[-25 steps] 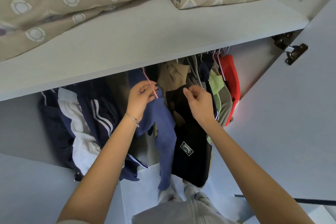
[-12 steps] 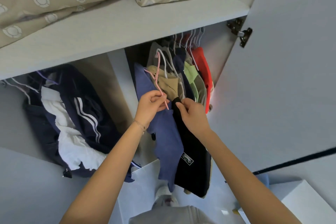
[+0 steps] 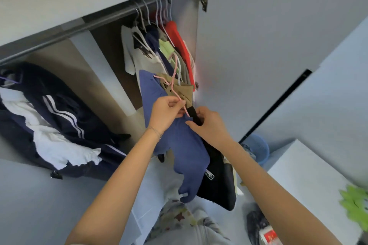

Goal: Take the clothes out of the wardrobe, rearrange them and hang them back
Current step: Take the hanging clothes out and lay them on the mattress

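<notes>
Soft daylight — edges warped, sl. blur

Pink hanger point(image 3: 173, 79) with blue garment point(image 3: 179, 145) and black garment point(image 3: 217, 181) now drawn out and down, hook well below rail point(image 3: 79, 28), in front of hung clothes. Left hand point(image 3: 166, 113) and right hand point(image 3: 209, 123) lower, closer together; right fingers now curl round black garment. View tilts down: rail shows, blue basket point(image 3: 258, 149) enters at right.

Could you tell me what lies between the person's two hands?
In the head view, part of the pink hanger and a strip of black garment lie between the left hand and right hand, over the blue garment.
</notes>
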Motion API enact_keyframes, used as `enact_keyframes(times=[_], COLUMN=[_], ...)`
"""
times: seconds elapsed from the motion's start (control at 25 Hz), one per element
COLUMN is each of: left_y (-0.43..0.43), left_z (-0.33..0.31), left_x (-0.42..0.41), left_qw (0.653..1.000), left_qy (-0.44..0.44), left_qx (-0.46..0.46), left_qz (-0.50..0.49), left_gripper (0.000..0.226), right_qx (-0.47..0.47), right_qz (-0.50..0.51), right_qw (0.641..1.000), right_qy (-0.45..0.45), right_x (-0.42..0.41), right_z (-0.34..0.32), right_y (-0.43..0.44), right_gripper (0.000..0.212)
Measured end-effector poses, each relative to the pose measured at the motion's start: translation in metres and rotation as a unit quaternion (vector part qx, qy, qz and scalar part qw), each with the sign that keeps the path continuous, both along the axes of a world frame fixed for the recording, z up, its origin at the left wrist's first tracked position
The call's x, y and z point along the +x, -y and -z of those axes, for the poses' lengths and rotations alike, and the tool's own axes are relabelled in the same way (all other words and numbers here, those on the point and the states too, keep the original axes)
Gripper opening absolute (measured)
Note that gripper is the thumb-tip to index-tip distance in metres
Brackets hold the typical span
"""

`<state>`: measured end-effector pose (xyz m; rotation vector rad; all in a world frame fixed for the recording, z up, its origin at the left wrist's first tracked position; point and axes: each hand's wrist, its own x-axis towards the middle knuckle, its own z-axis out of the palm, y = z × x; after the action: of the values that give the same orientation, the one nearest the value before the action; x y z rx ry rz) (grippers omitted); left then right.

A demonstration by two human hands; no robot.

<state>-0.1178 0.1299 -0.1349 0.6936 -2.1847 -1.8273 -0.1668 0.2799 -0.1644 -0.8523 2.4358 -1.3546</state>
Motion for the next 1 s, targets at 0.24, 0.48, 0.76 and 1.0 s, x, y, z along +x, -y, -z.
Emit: enact_keyframes(times=[0.24,0.48,0.76,1.0], left_y=[-0.017,0.007,-0.067,-0.188], left_z=[0.010,0.043,0.050,0.029], left_x=[0.017,0.045,0.022,0.036], left_qw=[0.987,0.952,0.821,0.699], left_qy=[0.004,-0.098,-0.148,-0.159], left_qx=[-0.123,-0.270,-0.346,-0.325], left_qz=[0.106,0.107,0.429,0.616], left_gripper=[0.022,0.034,0.041,0.027], right_qx=[0.028,0.042,0.059,0.070], right_qz=[0.062,0.155,0.279,0.415], right_qw=[0.997,0.987,0.959,0.907], right_qy=[0.027,-0.005,-0.003,0.000], right_x=[0.036,0.103,0.209,0.307], right_z=[-0.001,0.003,-0.013,-0.031], right_y=[-0.055,-0.106,-0.172,-0.252], right_gripper=[0.018,0.030,0.034,0.032])
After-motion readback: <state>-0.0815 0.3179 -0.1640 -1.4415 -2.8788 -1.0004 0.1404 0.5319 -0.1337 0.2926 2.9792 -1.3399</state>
